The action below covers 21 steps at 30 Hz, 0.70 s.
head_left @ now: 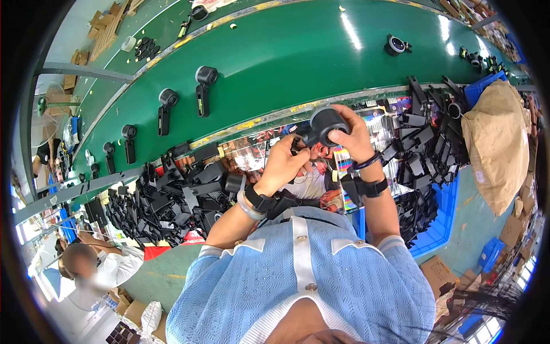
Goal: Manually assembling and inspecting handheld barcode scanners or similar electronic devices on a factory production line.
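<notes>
Over the near edge of the belt, my right hand (354, 135) is closed around the round black head of a handheld device (327, 121) that looks like a small fan. My left hand (283, 164) is closed too, its thumb and fingers pinching a small black part (296, 145) beside the head. Whether that part is joined to the head is hidden by my fingers. Beneath my hands lies a worktop covered with colourful printed sheets (243, 156). A loose round black head (235, 182) rests near my left wrist.
A green conveyor belt (275, 63) runs across beyond me, carrying several black fan-like devices (204, 92). Black plastic parts are heaped at left (172, 200) and right (421, 143). A blue crate (450, 215) and brown sack (495, 143) stand right. Another person (109, 266) works at left.
</notes>
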{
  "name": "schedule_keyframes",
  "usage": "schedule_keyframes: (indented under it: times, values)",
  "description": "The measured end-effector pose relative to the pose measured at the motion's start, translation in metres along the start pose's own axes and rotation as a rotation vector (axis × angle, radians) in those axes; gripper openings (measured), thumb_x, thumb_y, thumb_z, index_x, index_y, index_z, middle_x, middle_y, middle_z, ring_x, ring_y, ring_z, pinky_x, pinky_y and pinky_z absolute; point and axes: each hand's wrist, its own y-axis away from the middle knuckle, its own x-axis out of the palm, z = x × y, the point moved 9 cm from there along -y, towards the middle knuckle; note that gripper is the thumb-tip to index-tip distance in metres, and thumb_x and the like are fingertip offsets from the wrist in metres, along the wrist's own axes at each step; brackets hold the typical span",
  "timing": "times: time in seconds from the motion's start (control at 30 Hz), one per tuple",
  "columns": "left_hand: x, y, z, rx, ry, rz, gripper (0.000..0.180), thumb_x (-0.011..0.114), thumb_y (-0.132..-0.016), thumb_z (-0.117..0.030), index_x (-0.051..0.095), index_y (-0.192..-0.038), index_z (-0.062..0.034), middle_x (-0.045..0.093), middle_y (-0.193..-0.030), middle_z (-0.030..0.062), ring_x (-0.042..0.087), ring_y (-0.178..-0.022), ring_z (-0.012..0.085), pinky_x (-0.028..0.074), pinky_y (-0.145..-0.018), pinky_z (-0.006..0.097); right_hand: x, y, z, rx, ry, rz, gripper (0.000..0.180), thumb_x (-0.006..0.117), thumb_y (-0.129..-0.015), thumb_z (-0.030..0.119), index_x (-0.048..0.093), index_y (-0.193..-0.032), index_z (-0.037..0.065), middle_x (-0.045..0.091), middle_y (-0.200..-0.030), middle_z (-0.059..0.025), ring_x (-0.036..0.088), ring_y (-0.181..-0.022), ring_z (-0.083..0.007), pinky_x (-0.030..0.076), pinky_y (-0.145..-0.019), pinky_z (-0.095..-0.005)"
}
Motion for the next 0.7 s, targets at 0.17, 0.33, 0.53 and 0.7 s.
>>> schedule_keyframes:
  times: [0.17,0.33,0.53,0.7]
  values:
    - [0.020,0.006,0.001,0.053,-0.373,0.211,0.037,0.065,-0.078,-0.014,0.052,-0.108,0.0043,0.062,-0.081,0.0074,0.061,-0.072,0.0164,0.049,-0.065,0.029,0.029,-0.001,-0.001,0.377,0.269,0.537,0.055,0.076,-0.073,0.018,0.053,-0.118,0.000,0.061,-0.099,-0.0074,0.058,-0.083,-0.0124,0.050,-0.069,-0.0250]
    - [0.031,-0.004,0.025,-0.095,0.047,0.266,0.048,0.062,-0.088,-0.032,0.045,-0.115,0.0037,0.060,-0.095,0.0074,0.061,-0.077,0.0116,0.050,-0.069,0.024,0.037,-0.009,0.002,-0.103,0.707,0.555,0.048,0.075,-0.073,0.029,0.056,-0.109,0.003,0.061,-0.096,-0.0109,0.059,-0.086,-0.0213,0.047,-0.077,-0.0330]
    - [0.025,-0.031,0.023,-0.081,0.137,0.118,0.040,0.066,-0.086,-0.021,0.048,-0.113,0.0003,0.060,-0.094,0.0035,0.057,-0.074,0.0075,0.044,-0.062,0.018,-0.031,-0.003,-0.020,-0.272,0.857,0.167,0.033,0.056,-0.086,0.023,0.057,-0.114,0.007,0.060,-0.104,-0.0150,0.057,-0.092,-0.0350,0.047,-0.082,-0.0383]
    - [-0.018,-0.049,0.038,-0.183,0.504,-0.068,0.035,0.055,-0.091,-0.028,0.051,-0.112,0.0002,0.060,-0.108,0.0192,0.061,-0.099,0.0298,0.050,-0.086,0.039,-0.204,0.005,0.024,-0.008,1.972,-0.413,0.027,0.054,-0.075,0.010,0.063,-0.099,0.021,0.060,-0.097,-0.0009,0.057,-0.095,-0.0243,0.047,-0.075,-0.0386]
